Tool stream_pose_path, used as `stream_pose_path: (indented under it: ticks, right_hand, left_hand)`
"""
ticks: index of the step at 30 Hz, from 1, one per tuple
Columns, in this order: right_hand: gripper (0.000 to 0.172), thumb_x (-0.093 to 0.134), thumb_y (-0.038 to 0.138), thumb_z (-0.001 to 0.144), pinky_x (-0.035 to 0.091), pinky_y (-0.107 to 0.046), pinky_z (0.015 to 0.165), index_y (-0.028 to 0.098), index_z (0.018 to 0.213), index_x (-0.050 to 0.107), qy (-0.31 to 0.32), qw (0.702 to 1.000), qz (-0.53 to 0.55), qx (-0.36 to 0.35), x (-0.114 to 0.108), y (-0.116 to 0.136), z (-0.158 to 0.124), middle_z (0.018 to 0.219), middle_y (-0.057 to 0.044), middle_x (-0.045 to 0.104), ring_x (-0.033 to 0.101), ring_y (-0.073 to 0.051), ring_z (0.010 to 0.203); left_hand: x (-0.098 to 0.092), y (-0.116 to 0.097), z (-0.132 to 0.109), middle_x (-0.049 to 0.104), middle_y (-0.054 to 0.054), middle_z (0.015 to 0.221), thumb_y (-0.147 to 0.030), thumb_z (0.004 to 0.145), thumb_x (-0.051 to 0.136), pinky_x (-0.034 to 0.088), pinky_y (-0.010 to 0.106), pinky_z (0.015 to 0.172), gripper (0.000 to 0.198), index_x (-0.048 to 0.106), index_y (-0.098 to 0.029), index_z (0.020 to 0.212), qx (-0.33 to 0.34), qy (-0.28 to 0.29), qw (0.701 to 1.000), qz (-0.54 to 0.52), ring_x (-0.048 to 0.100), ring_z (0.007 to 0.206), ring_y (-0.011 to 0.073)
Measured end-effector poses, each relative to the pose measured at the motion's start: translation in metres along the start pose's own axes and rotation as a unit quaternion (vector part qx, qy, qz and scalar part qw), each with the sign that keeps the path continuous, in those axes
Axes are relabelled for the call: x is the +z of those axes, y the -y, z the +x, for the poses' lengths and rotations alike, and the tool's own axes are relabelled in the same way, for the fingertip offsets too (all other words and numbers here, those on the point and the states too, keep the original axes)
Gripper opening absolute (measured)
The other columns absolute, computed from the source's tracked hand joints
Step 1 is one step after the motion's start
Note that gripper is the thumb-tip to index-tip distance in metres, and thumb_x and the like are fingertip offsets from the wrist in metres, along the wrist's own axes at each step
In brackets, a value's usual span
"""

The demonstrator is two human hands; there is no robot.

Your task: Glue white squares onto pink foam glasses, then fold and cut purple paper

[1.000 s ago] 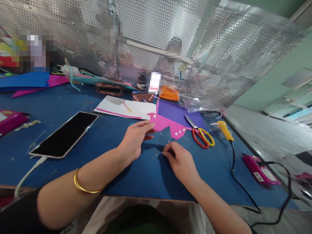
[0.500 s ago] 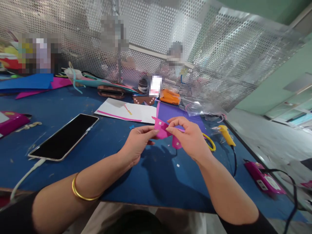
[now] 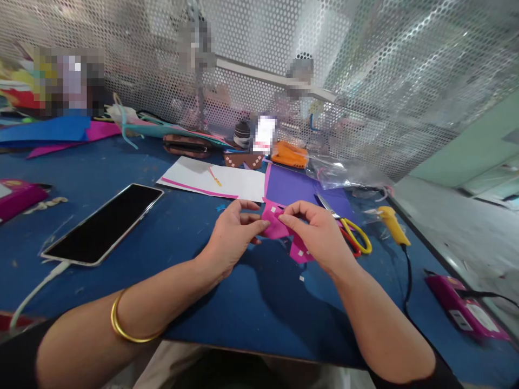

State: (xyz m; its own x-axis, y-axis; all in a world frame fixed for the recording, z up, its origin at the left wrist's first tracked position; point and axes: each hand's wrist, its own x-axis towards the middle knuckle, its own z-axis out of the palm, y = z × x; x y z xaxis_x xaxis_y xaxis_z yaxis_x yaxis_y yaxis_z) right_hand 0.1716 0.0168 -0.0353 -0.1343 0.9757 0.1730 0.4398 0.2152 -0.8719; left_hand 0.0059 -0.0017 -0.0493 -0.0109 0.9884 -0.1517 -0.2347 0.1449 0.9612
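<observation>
A pink foam cut-out point(image 3: 274, 228) with small white squares on it is held just above the blue table point(image 3: 170, 237) between both hands. My left hand point(image 3: 232, 235) pinches its left edge with thumb and fingers. My right hand point(image 3: 318, 229) is closed on its upper right part, fingertips meeting the left hand's. A lower flap of the cut-out point(image 3: 299, 253) shows under my right hand. A tiny white square point(image 3: 301, 279) lies on the table below.
Red-and-yellow scissors point(image 3: 352, 236) lie on a purple sheet point(image 3: 298, 189) just right of my hands. A yellow glue gun point(image 3: 391, 223) and a pink device point(image 3: 464, 312) sit at the right. A phone point(image 3: 104, 222) lies at the left, a white sheet point(image 3: 214, 181) beyond.
My right hand rose from the table to the pink cut-out and closed on it beside my left hand. Both hands have since shifted slightly with the piece.
</observation>
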Motion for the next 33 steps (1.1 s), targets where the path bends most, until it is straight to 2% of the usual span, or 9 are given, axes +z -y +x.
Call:
stream_pose_path:
  ticks: [3,5,8,10,17,24,33]
  right_hand:
    - [0.014,0.066,0.032,0.081,0.041,-0.029,0.068,0.021,0.072,0.062,0.000,1.000,0.014,0.008,0.000,-0.002,-0.001,0.072,0.003,0.061,0.052,-0.012,0.067]
    - [0.011,0.067,0.029,0.080,0.044,-0.032,0.077,0.021,0.073,0.063,-0.008,1.000,0.013,-0.006,0.000,-0.002,-0.001,0.078,0.001,0.065,0.057,-0.014,0.076]
    - [0.010,0.069,0.028,0.079,0.042,-0.037,0.092,0.022,0.072,0.064,-0.028,0.999,0.000,-0.033,0.000,-0.002,-0.001,0.096,-0.002,0.069,0.061,-0.018,0.094]
    - [0.012,0.069,0.027,0.079,0.041,-0.039,0.096,0.021,0.070,0.064,-0.037,0.998,-0.010,-0.045,0.000,0.000,-0.001,0.104,-0.003,0.069,0.062,-0.020,0.101]
    - [0.011,0.068,0.022,0.080,0.040,-0.039,0.099,0.021,0.069,0.065,-0.037,0.995,-0.033,-0.087,0.002,0.007,-0.006,0.109,-0.005,0.069,0.063,-0.020,0.107]
    - [0.011,0.064,0.020,0.084,0.040,-0.041,0.100,0.021,0.072,0.063,-0.030,0.991,-0.047,-0.118,0.002,0.002,-0.005,0.108,-0.005,0.067,0.061,-0.021,0.110]
    - [0.013,0.069,0.021,0.079,0.040,-0.042,0.099,0.021,0.067,0.063,-0.032,0.993,-0.050,-0.104,0.003,0.002,-0.005,0.104,-0.005,0.068,0.061,-0.022,0.110]
  left_hand:
    - [0.000,0.002,0.002,0.059,-0.006,0.061,-0.016,0.067,0.077,0.048,0.021,0.049,0.024,0.054,-0.019,0.074,0.029,0.009,1.000,0.003,0.060,0.057,0.0114]
    - [0.000,0.003,0.003,0.058,-0.005,0.063,-0.016,0.067,0.075,0.049,0.021,0.050,0.018,0.057,-0.018,0.068,0.038,0.017,0.999,0.009,0.057,0.057,0.0094]
    - [-0.001,0.002,0.002,0.062,-0.003,0.069,-0.017,0.068,0.072,0.051,0.021,0.054,0.007,0.066,-0.016,0.067,0.031,0.018,0.999,0.018,0.058,0.060,0.0090]
    - [-0.001,0.001,0.001,0.065,-0.001,0.071,-0.018,0.067,0.073,0.052,0.022,0.056,0.005,0.070,-0.015,0.069,0.019,0.021,0.999,0.023,0.059,0.063,0.0102]
    - [0.000,-0.007,-0.003,0.069,0.003,0.074,-0.019,0.067,0.071,0.052,0.024,0.055,0.009,0.073,-0.014,0.074,-0.006,0.036,0.999,0.027,0.062,0.067,0.0139]
    - [-0.001,-0.008,-0.003,0.069,0.005,0.077,-0.028,0.069,0.075,0.049,0.022,0.052,0.017,0.073,-0.013,0.078,-0.017,0.049,0.998,0.041,0.060,0.068,0.0136]
    - [0.000,-0.008,-0.004,0.070,0.004,0.073,-0.029,0.069,0.075,0.048,0.022,0.056,0.016,0.075,-0.014,0.075,0.002,0.057,0.996,0.064,0.061,0.067,0.0130]
